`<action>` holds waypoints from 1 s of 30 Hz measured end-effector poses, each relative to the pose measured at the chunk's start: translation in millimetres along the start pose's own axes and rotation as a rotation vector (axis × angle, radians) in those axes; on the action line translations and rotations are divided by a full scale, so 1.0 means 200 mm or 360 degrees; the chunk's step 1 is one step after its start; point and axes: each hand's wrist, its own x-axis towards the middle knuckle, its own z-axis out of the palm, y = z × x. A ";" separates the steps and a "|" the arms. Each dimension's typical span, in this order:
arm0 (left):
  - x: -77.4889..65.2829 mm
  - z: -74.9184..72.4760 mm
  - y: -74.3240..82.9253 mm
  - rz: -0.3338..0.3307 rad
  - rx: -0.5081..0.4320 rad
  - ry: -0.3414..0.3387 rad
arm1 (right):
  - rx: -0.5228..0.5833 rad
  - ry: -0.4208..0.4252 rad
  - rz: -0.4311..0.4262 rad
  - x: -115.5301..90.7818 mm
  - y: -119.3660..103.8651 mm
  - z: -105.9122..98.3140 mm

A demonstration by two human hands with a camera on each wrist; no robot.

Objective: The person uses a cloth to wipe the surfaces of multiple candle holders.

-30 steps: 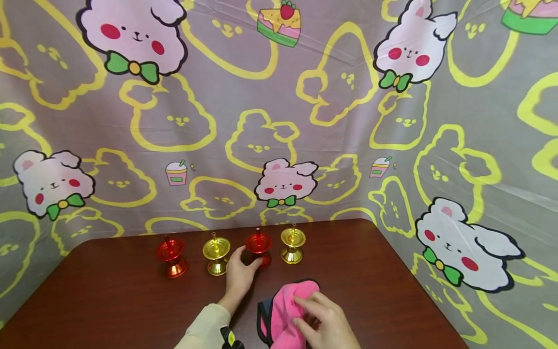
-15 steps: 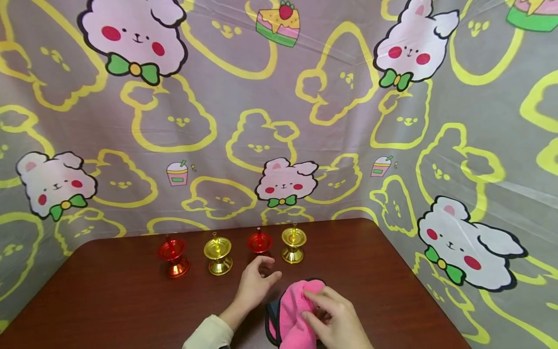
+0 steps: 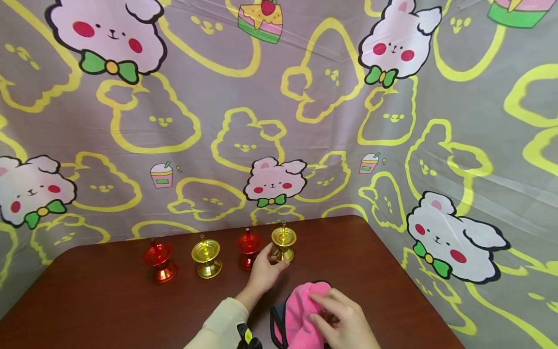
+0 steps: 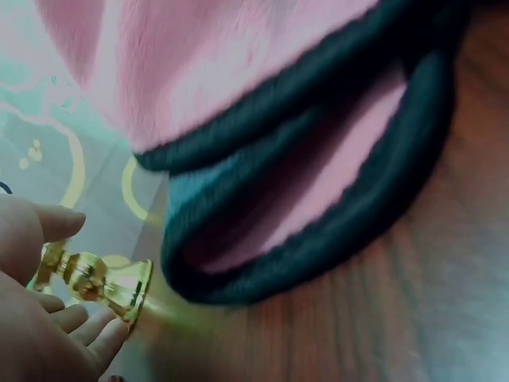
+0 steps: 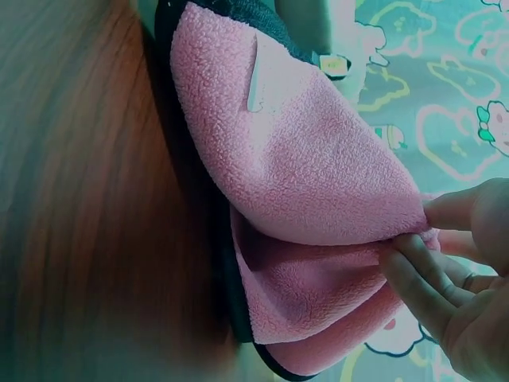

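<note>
Right now the person's left hand (image 3: 264, 271) is reaching around the gold candle holder (image 3: 284, 241) at the right end of the row, thumb in front and fingers round the far side of its foot. From the left wrist, the thumb stands apart from the fingers with the holder's narrow stem between, so the hand looks spread; whether the fingertips touch the metal, I can't tell.

Nearer the person, the right hand (image 3: 346, 322) pinches a fold of a pink fleecy cloth (image 3: 301, 310) between thumb and fingers. That cloth sits bunched up on the dark wood-grain table (image 3: 348, 261), its black-bound edge looped open on the left, with some dark blue-grey showing inside. A small white tag (image 5: 254, 76) sticks out from the fleece.

Along the back of the table, left of that gold holder, stand a red candle holder (image 3: 249, 248) just beside the left hand, then another gold one (image 3: 207, 253), then a second red one (image 3: 159, 257), all upright. A cream sleeve (image 3: 220, 320) covers the left forearm, and behind everything hangs a grey curtain (image 3: 322, 189) printed with white rabbits and yellow outlines.
</note>
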 end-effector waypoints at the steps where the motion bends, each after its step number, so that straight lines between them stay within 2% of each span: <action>1: 0.01 0.01 -0.01 -0.0006 0.0007 0.0022 | 0.0002 -0.0006 0.0029 -0.01 0.00 -0.01; 4: 0.05 0.04 -0.03 -0.0030 0.0031 0.0084 | 0.0004 -0.0001 0.0029 -0.02 0.02 -0.03; 9: 0.11 0.09 -0.05 -0.0067 0.0050 0.0169 | 0.0005 0.0037 -0.0080 -0.05 0.06 -0.05; 15: 0.16 0.15 -0.06 -0.0055 0.0022 0.0259 | -0.0033 0.0034 0.0000 -0.07 0.07 -0.08; 17: 0.17 0.15 -0.06 -0.0059 0.0038 0.0282 | -0.0034 0.0025 0.0023 -0.07 0.06 -0.08; 23: 0.17 0.14 -0.05 -0.0084 0.0056 0.0271 | -0.0043 0.0020 0.0048 -0.07 0.05 -0.08; 30: 0.16 0.14 -0.04 -0.0032 0.0004 0.0215 | -0.0044 0.0008 0.0080 -0.06 0.06 -0.09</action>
